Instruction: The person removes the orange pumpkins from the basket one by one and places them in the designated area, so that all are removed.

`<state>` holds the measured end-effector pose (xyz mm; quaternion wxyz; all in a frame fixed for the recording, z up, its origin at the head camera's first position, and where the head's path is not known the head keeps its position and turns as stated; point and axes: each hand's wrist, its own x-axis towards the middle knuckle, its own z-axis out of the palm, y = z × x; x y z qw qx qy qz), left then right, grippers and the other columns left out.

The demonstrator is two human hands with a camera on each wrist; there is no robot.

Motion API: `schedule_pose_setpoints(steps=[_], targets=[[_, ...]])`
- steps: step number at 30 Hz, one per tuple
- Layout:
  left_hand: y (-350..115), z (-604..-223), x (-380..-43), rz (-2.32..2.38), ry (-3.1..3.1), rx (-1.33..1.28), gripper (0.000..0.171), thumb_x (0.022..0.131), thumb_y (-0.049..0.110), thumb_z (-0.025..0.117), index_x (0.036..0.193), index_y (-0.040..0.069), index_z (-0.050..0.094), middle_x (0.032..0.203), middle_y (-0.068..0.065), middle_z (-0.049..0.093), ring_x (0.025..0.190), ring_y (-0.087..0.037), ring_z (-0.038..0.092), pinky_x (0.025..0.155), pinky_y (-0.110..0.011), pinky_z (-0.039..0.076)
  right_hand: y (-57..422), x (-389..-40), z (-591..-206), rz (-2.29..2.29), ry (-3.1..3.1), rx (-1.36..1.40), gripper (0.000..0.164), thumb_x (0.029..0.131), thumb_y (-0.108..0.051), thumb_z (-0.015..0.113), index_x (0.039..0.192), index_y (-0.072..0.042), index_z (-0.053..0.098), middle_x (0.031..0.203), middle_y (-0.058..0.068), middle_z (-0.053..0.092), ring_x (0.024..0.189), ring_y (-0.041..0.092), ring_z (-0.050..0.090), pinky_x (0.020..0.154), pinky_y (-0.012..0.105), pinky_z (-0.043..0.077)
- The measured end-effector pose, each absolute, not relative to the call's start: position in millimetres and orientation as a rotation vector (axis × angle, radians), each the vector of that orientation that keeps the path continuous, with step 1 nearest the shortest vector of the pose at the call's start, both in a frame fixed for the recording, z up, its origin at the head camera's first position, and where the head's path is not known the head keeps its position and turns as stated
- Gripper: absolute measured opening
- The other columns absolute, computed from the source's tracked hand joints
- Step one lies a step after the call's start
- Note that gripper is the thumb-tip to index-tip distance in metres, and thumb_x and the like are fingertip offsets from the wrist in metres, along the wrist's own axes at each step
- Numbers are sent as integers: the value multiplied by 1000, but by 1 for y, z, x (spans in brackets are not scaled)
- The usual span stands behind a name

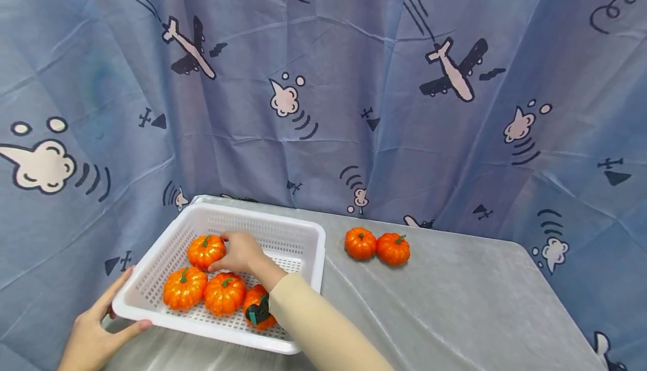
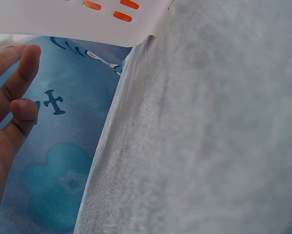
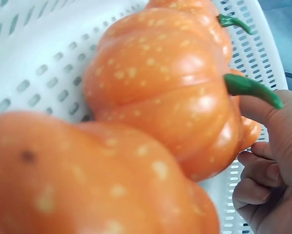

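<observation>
A white perforated plastic basket (image 1: 217,333) holds several small orange pumpkins with green stems. My right hand (image 1: 245,254) reaches into it and pinches the rear-left pumpkin (image 1: 204,252) between thumb and fingers. In front of that one sit a left pumpkin (image 1: 183,289), a middle pumpkin (image 1: 224,295) and a right pumpkin (image 1: 263,321), partly covered by a dark device at my right cuff. My left hand (image 1: 96,329) grips the basket's front left corner, thumb along the front rim. In the left wrist view its bent fingers (image 2: 26,68) show beside the basket wall (image 2: 77,27).
Two more pumpkins (image 1: 360,243) (image 1: 393,249) sit side by side on the grey-covered table (image 1: 470,298), right of the basket. A blue patterned curtain (image 1: 323,107) hangs behind the table and along both sides.
</observation>
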<state>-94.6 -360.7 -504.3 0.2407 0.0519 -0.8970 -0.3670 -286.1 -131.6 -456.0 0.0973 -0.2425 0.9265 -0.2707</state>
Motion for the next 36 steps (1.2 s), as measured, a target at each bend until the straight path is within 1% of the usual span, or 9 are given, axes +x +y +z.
schedule_pose_setpoints(steps=[5, 9, 12, 17, 21, 25, 29, 31, 36], targets=[[-361, -503, -94, -1019, -2428, 90, 112, 66, 17, 103, 163, 23, 47, 124, 52, 39, 89, 11, 48, 72, -9, 34, -134, -289, -462, -848, 2709, -660, 79, 79, -40, 95, 147, -15, 63, 138, -2, 68, 127, 13, 62, 108, 27, 48], [-361, -503, -93, -1024, -2409, 86, 112, 66, 15, 103, 162, 22, 47, 124, 52, 40, 89, 11, 47, 71, -10, 34, -137, -291, -464, -877, 2690, -643, 79, 79, -39, 96, 147, -16, 64, 136, -2, 69, 125, 13, 62, 107, 27, 49], [-361, -503, -92, -1022, -2407, 98, 111, 66, 16, 103, 162, 22, 48, 122, 51, 40, 87, 9, 47, 71, -12, 34, -139, -291, -464, -873, 2693, -656, 78, 79, -38, 96, 147, -17, 64, 135, -3, 69, 125, 12, 62, 106, 25, 48], [-362, -503, -93, -1007, -2414, 105, 112, 65, 17, 103, 162, 21, 48, 121, 52, 39, 87, 9, 48, 71, -12, 34, -141, -293, -464, -887, 2689, -690, 79, 80, -36, 96, 148, -16, 63, 138, -1, 68, 127, 13, 62, 108, 26, 48], [-361, -504, -94, -995, -2414, 96, 112, 64, 18, 104, 161, 21, 49, 121, 53, 39, 87, 8, 48, 72, -12, 33, -141, -294, -465, -916, 2673, -667, 78, 79, -34, 96, 148, -16, 63, 138, -1, 68, 127, 14, 62, 107, 27, 48], [-360, -506, -94, -1005, -2418, 101, 112, 64, 18, 104, 162, 22, 48, 123, 54, 38, 89, 11, 48, 73, -9, 33, -140, -294, -467, -963, 2649, -636, 76, 77, -34, 97, 144, -15, 66, 131, -2, 70, 118, 13, 64, 104, 27, 50], [-361, -506, -94, -1013, -2419, 102, 112, 64, 17, 103, 162, 21, 48, 124, 53, 38, 89, 10, 48, 72, -10, 34, -139, -294, -467, -1010, 2640, -619, 73, 75, -37, 99, 137, -12, 69, 122, -1, 72, 108, 12, 65, 100, 26, 52], [-361, -506, -94, -1017, -2422, 102, 112, 65, 17, 103, 162, 22, 47, 124, 53, 38, 88, 9, 48, 72, -11, 34, -140, -295, -466, -1014, 2646, -613, 72, 75, -38, 99, 135, -12, 70, 120, -1, 72, 107, 12, 65, 99, 26, 52], [-362, -506, -94, -1030, -2424, 95, 112, 67, 16, 102, 163, 24, 46, 127, 53, 37, 90, 10, 48, 72, -9, 34, -140, -297, -466, -1030, 2650, -570, 67, 74, -38, 99, 130, -13, 72, 116, -3, 72, 103, 11, 65, 97, 25, 53]])
